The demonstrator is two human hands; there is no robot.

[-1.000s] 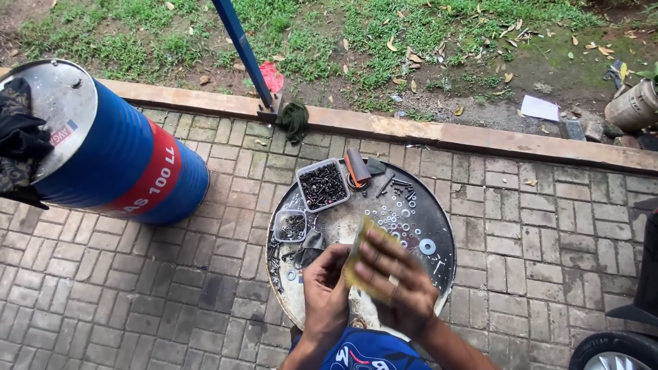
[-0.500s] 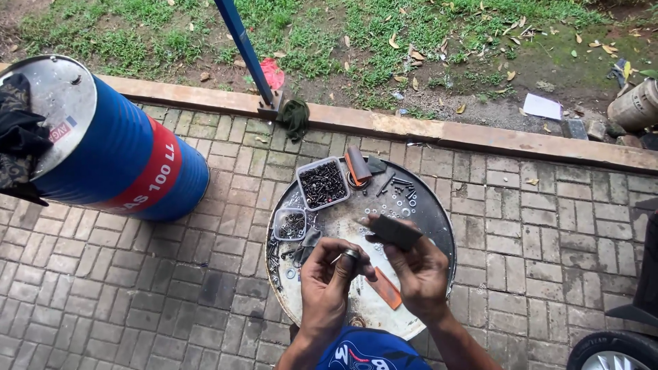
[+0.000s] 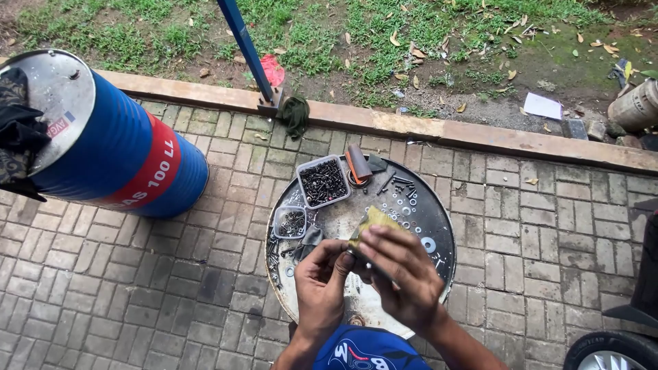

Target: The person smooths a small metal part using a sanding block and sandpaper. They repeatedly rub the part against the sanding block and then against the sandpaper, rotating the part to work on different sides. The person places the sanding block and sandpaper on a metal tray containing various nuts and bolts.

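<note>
Over a round metal drum top [image 3: 439, 205] that serves as the surface, both hands meet: the left hand [image 3: 321, 281] pinches a small part I cannot make out, and the right hand [image 3: 401, 270] has its fingers [image 3: 384, 240] clenched on a yellowish cloth [image 3: 373, 219]. Beyond them, a square tub [image 3: 323, 181] holds dark screws; just beside it, a smaller tub [image 3: 290, 222] holds a few more
</note>
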